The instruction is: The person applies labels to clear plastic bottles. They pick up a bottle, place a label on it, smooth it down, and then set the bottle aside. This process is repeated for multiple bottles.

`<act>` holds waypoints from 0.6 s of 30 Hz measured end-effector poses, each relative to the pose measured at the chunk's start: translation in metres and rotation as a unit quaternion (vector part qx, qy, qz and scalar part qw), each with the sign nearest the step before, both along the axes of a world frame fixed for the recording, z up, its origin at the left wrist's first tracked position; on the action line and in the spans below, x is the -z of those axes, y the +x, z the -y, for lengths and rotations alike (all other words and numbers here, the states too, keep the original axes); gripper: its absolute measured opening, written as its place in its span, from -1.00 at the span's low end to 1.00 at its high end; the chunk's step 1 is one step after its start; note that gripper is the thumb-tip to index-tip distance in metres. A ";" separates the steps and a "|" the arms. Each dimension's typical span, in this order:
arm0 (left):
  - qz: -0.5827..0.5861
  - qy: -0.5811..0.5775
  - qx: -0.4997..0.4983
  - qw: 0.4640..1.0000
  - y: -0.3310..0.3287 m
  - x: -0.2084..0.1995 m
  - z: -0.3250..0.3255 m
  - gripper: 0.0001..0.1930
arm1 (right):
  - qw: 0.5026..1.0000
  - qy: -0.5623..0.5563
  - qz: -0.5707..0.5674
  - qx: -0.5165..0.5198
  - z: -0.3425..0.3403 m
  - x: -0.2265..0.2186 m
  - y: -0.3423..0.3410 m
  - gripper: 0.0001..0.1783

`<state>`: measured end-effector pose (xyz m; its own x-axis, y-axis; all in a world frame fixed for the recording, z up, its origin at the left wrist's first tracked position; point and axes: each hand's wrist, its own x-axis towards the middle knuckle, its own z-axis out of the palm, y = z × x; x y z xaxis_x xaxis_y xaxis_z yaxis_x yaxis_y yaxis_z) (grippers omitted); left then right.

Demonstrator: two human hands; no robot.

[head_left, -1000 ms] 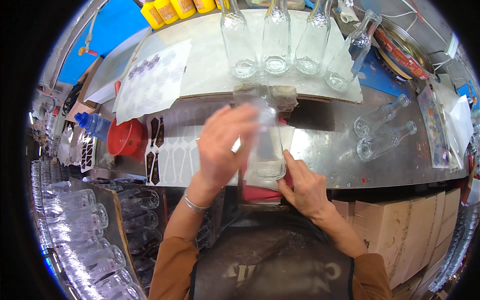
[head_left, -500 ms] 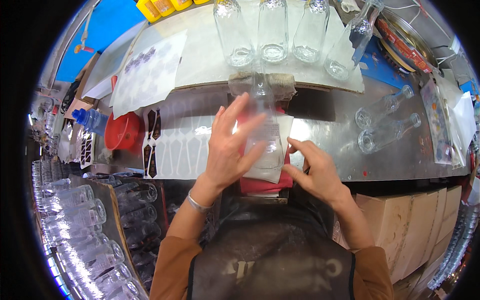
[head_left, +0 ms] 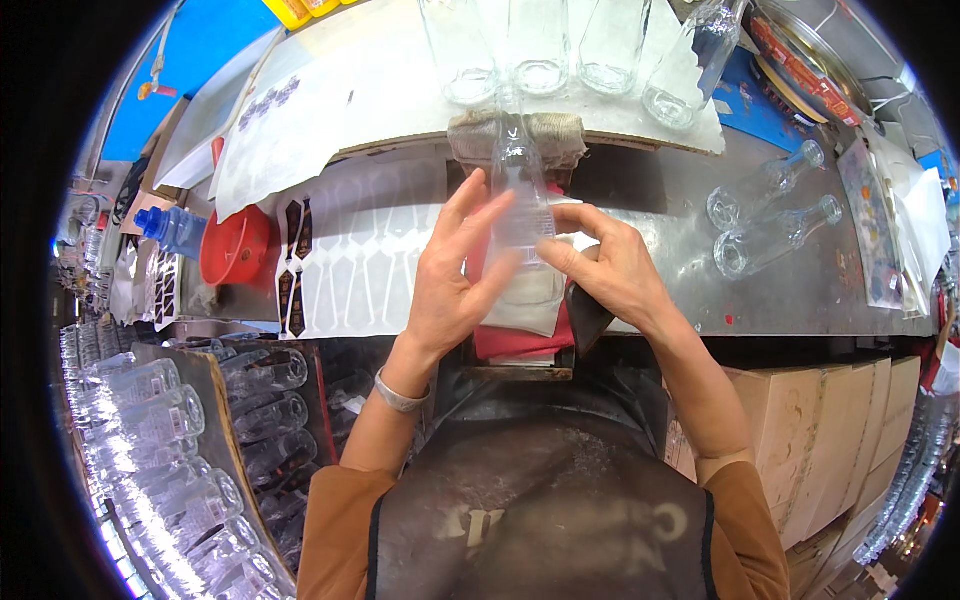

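Observation:
A clear glass bottle (head_left: 519,180) lies in front of me, its neck toward a rolled, ribbed cloth (head_left: 565,138) and its body over a pale cloth and a red cloth (head_left: 520,343). Fine pale print shows faintly on its blurred side. My left hand (head_left: 450,275) is at the bottle's left, fingers spread and smeared by motion across the glass. From the right, my right hand (head_left: 610,265) has thumb and forefinger on the bottle's side; its other fingers are hidden. Below that palm shows a dark flap (head_left: 588,318) whose kind I cannot make out.
A sheet with dark tie-shaped decals (head_left: 292,250) lies left, beside a red bucket (head_left: 240,248) and a blue-capped bottle (head_left: 165,228). Several glass bottles stand on the raised white board (head_left: 390,110); two bottles (head_left: 775,245) lie right. Racked bottles and cardboard boxes (head_left: 810,440) flank me below.
My right hand has moved up and left, from the pale cloth's edge to the bottle's side. A dark flap now shows under it. My left fingers stay blurred over the bottle.

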<state>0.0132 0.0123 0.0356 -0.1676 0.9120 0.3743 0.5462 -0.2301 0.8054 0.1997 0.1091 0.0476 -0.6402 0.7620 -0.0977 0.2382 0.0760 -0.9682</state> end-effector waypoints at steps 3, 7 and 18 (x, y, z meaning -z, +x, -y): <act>-0.013 -0.010 0.004 1.000 0.002 0.001 0.001 -0.44 | 1.000 0.022 0.005 0.013 0.001 0.000 0.000 -0.44; -0.003 -0.007 0.004 1.000 0.003 0.003 0.002 -0.44 | 1.000 0.012 0.011 0.015 0.003 -0.004 -0.001 -0.47; 0.019 -0.010 0.001 1.000 0.003 0.006 -0.001 -0.49 | 1.000 -0.002 0.002 -0.005 0.000 0.003 0.001 -0.46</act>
